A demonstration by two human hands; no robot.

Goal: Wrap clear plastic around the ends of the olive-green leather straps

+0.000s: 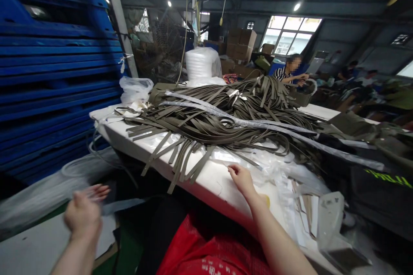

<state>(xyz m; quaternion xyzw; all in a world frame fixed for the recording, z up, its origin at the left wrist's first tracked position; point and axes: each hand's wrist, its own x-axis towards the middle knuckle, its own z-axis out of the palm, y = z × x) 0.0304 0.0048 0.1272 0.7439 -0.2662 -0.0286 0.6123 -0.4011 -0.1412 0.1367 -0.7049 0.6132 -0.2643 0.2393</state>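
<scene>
Olive straps [196, 129] lie heaped on the white table [209, 175], some apparently bound by a white tie [238, 96], the rest seemingly undone, while my left hand [83, 212] and right hand [241, 178] curl partway, holding I can't tell what.

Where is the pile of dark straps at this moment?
In the head view, the pile of dark straps lies mid-picture on the white table, just beyond the right hand and right of the blue stack.

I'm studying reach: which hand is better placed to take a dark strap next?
Probably the right hand: it's over the table, near the dark straps; the left hand is farther off, beside the table.
</scene>
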